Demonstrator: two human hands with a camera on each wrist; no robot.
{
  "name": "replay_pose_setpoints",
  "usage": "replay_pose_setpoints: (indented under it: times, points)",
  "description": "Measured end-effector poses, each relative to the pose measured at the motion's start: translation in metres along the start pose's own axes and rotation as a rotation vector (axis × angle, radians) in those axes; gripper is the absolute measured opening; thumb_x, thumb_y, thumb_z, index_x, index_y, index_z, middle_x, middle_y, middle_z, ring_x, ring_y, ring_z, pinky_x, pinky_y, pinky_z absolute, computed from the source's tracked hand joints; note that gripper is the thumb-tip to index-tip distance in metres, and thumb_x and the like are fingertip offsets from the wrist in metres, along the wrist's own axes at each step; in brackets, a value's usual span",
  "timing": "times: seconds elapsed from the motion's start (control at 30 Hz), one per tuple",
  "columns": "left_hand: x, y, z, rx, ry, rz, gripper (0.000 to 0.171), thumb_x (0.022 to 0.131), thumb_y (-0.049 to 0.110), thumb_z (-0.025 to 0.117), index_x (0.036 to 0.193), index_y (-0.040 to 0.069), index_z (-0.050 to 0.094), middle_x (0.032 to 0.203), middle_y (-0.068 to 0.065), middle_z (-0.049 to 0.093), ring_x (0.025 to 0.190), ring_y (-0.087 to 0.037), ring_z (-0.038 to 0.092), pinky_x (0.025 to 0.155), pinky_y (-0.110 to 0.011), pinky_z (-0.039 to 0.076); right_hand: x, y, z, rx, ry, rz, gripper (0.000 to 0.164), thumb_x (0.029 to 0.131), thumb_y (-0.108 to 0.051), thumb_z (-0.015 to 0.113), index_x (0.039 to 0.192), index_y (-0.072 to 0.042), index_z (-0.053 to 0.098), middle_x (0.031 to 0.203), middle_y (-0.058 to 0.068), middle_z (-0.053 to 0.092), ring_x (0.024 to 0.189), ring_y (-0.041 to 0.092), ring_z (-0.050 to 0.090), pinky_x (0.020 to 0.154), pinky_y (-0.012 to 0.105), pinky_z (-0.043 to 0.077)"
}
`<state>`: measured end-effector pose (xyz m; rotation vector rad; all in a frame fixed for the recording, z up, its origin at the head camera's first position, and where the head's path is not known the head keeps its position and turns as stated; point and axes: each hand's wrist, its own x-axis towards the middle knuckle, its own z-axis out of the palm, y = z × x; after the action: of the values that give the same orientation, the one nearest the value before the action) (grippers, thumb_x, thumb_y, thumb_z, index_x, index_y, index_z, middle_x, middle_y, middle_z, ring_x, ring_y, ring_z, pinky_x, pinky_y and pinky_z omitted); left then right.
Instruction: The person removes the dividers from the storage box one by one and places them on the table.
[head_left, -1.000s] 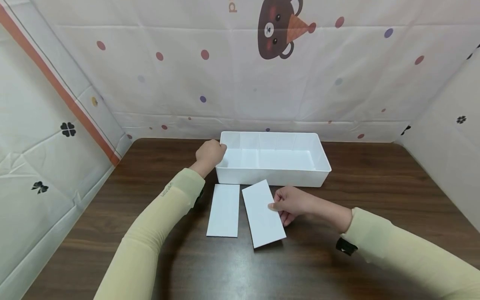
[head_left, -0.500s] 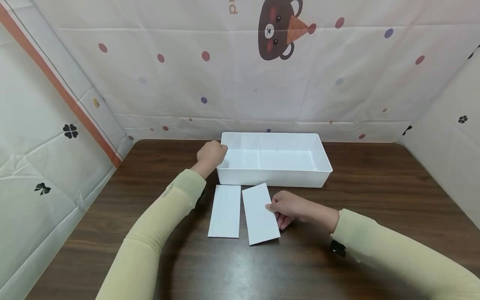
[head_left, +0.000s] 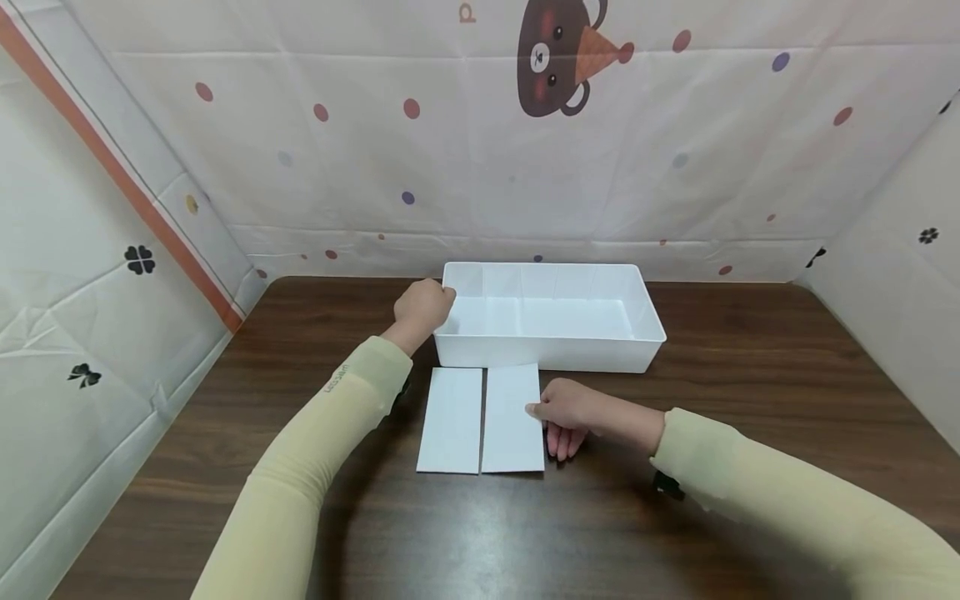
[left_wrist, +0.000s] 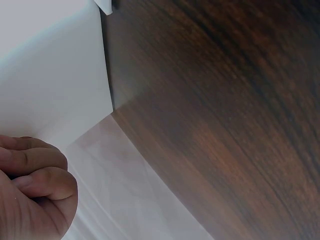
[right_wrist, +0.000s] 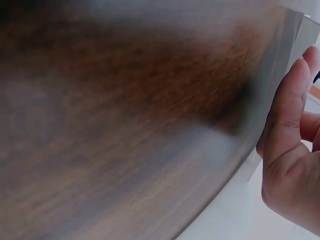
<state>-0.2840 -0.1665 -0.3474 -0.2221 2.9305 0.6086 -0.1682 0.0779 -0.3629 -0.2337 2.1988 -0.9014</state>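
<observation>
A white plastic storage box (head_left: 555, 353) stands toward the back of the table, its inside visible from above. My left hand (head_left: 423, 310) grips its left rim, and in the left wrist view the curled fingers (left_wrist: 45, 182) lie against the white wall. In front of the box lies one flat white rectangular panel (head_left: 450, 425). Beside it is a second white panel (head_left: 510, 437), nearly parallel, with a narrow gap between them. My right hand (head_left: 570, 414) pinches that second panel at its right edge, thumb on top. Its far end overlaps the box's front wall in the head view.
The table (head_left: 360, 533) has a dark wood-grain top. A patterned white cloth (head_left: 330, 150) hangs behind it and at both sides, close to the back edge.
My right hand has moved left with the right panel, turning it from slanted to nearly straight and bringing it alongside the left one. The left hand stays on the box.
</observation>
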Motion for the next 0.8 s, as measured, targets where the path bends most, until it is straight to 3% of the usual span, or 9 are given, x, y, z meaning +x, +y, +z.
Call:
replay_pose_setpoints:
  times: [0.6, 0.8]
  points:
    - [-0.003, 0.001, 0.0, 0.005, 0.03, 0.014, 0.053, 0.107, 0.03, 0.036, 0.057, 0.016, 0.038, 0.052, 0.003, 0.035, 0.05, -0.014, 0.035, 0.047, -0.026, 0.027, 0.006, 0.0, 0.0, -0.027, -0.02, 0.016, 0.041, 0.108, -0.026, 0.051, 0.072, -0.006, 0.055, 0.05, 0.0, 0.06, 0.04, 0.007, 0.057, 0.045, 0.023, 0.052]
    - [-0.002, -0.001, 0.002, 0.006, 0.026, 0.014, 0.053, 0.108, 0.03, 0.036, 0.057, 0.016, 0.039, 0.052, 0.003, 0.035, 0.049, -0.013, 0.034, 0.046, -0.026, 0.027, 0.004, -0.016, -0.02, -0.028, 0.03, -0.018, 0.041, 0.108, -0.032, 0.05, 0.084, -0.001, 0.057, 0.057, 0.002, 0.063, 0.046, 0.01, 0.06, 0.052, 0.027, 0.056]
